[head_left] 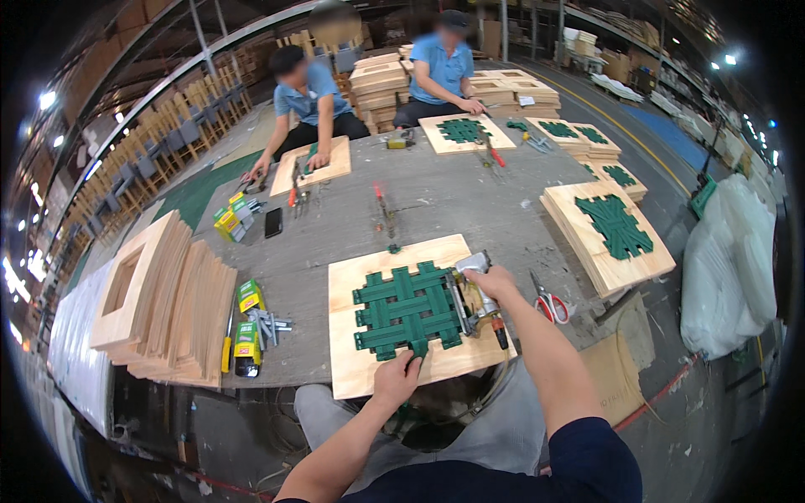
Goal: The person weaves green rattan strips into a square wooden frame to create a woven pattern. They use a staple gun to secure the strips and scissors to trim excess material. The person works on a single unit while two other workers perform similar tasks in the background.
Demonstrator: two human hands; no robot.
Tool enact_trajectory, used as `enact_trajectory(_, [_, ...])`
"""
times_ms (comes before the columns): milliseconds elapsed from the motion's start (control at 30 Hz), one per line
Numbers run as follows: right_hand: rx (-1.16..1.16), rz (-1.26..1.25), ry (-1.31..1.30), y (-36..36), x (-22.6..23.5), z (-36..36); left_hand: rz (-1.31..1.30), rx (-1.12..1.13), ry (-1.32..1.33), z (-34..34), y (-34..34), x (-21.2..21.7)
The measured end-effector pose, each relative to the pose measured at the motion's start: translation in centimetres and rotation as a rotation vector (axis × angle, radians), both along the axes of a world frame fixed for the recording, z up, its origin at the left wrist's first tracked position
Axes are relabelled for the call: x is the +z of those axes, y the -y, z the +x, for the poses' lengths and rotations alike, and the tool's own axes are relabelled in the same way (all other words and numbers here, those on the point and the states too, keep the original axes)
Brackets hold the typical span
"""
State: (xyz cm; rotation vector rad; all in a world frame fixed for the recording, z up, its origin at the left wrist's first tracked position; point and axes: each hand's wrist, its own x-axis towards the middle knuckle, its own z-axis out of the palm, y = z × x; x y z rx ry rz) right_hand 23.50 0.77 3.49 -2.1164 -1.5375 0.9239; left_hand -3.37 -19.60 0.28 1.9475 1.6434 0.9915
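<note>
In front of me a square plywood panel (348, 268) lies on the table, partly over its near edge. Green elastic webbing (407, 303) is woven in a lattice across its middle. My left hand (397, 377) pinches the lower end of one green strap at the near side of the weave. On the right, my right hand (495, 283) is wrapped around a pneumatic staple gun (474, 293), whose nose is against or just over the right side of the webbing. I cannot tell whether it touches.
Left are stacked plywood frames (155, 310), staple boxes (249, 323) and loose staple strips (272, 325). Scissors (549, 303) and a stack of webbed panels (612, 235) stand right. Two people in blue shirts (443, 67) work across the table. A phone (273, 222) lies mid-left.
</note>
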Motion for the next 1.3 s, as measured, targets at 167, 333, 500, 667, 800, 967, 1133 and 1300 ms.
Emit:
enact_trajectory(167, [0.123,0.052,0.278,1.9,1.0,0.9,-0.01,0.012,-0.023,0.4,-0.3,-0.2])
enact_trajectory(333, [0.197,0.192,0.137,4.7,2.0,3.3,0.028,0.001,0.01,0.3,-0.3,-0.6])
enact_trajectory(500, [0.004,0.325,0.309,9.1,1.8,12.0,-0.033,-0.022,0.04,0.7,-0.3,-0.1])
enact_trajectory(667, [0.047,0.128,0.407,11.6,0.3,15.1,-0.092,0.003,0.015,0.2,-0.4,0.3])
enact_trajectory(800, [0.129,0.139,0.361,10.6,-0.5,15.8,-0.185,-0.002,0.09,-0.7,-1.5,0.3])
enact_trajectory(967, [-0.039,-0.036,0.046,9.8,1.8,16.6,-0.792,0.026,0.916,-1.5,-4.1,3.3])
enact_trajectory(1133, [0.295,0.208,-0.341,13.2,3.1,13.4,-0.887,-0.039,1.014,-2.7,-6.2,4.1])
enact_trajectory(1300, [0.73,0.201,0.268,17.4,6.5,4.5,-0.866,-0.017,1.007,-2.6,-6.7,4.1])
